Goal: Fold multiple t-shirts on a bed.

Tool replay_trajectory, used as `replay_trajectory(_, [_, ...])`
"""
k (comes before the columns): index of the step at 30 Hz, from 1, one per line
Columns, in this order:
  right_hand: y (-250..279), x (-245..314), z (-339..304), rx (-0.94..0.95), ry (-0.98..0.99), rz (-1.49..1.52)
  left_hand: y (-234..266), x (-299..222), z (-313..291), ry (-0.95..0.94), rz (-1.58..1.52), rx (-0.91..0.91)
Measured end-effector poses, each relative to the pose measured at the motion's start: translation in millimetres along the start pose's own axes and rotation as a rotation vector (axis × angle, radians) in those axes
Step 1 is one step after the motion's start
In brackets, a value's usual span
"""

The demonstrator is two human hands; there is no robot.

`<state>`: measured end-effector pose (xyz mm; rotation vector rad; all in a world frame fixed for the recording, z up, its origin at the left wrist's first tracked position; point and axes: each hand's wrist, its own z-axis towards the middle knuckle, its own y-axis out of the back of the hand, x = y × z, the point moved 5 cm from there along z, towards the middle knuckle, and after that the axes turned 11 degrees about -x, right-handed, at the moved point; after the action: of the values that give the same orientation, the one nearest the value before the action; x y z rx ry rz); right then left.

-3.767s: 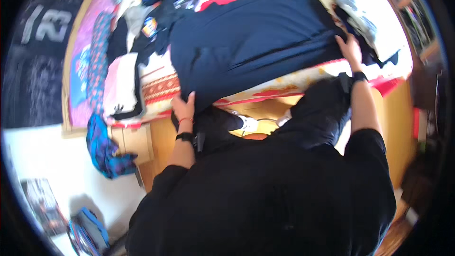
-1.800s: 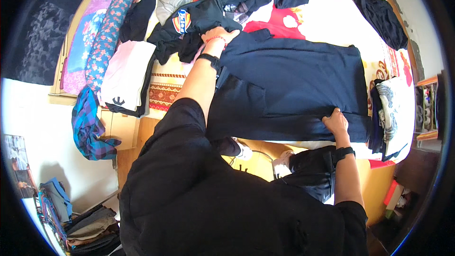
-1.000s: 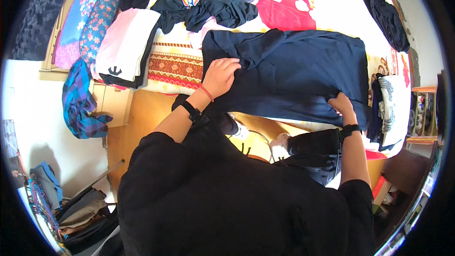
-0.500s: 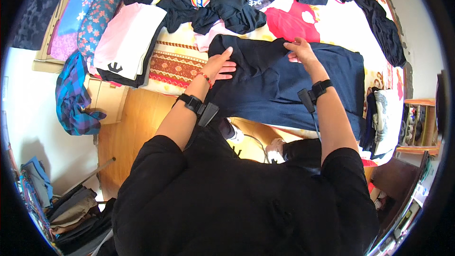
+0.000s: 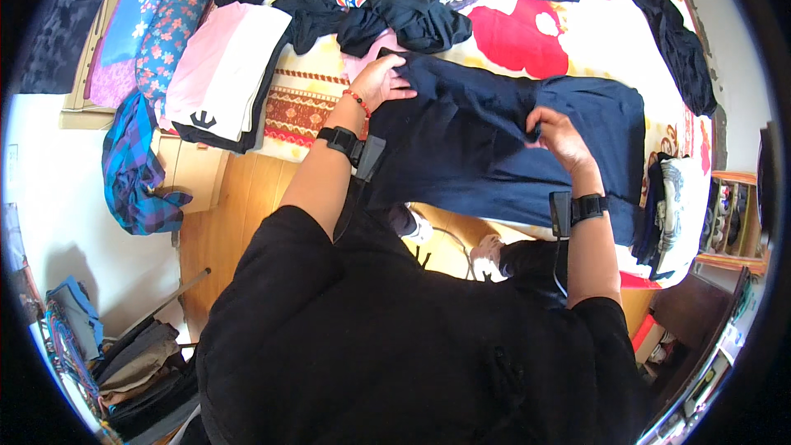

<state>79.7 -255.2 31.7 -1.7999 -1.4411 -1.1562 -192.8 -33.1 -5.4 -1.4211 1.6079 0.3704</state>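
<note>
A dark navy garment (image 5: pixel 470 148) lies spread over the near part of the bed, with wrinkles across its middle; its exact kind cannot be made out. My left hand (image 5: pixel 381 84), with a red bead bracelet above it, rests at the garment's far left corner, its fingers stretched out and apart. A fold of the same cloth is pinched in my right hand (image 5: pixel 559 138), over the garment's right half. Both wrists wear black straps with small boxes.
A folded pink and white garment (image 5: pixel 222 74) lies at the left. Black shirts (image 5: pixel 412 0) are heaped farther back on the patterned bedding (image 5: pixel 305 107). Folded clothes (image 5: pixel 677 206) sit at the right edge. A blue plaid shirt (image 5: pixel 136 173) hangs over a cardboard box (image 5: pixel 194 166).
My right hand has moved right and nearer to me, drawing a fold of the navy garment with it. The far edge now lies flatter. My left hand has shifted slightly away from me.
</note>
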Motion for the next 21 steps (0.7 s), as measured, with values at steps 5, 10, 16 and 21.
replay_trajectory(5, [-8.9,-26.6,-18.7,-0.124,-0.075,-0.147,-0.7,23.3,-12.3,0.296,0.072,0.149])
replay_trajectory(10, [-8.6,-32.8,-26.6,-0.335,-0.032,-0.152,-9.9,27.7,24.8,-0.06,0.066,-0.178])
replay_trajectory(16, [-55.4,-32.7,-49.8,0.118,-0.118,0.376,28.2,48.8,41.1,0.076,-0.064,-0.169])
replay_trajectory(21, [25.5,-37.9,-44.0,-0.209,-0.173,0.088,4.3,40.2,9.0,0.155,0.042,-0.124])
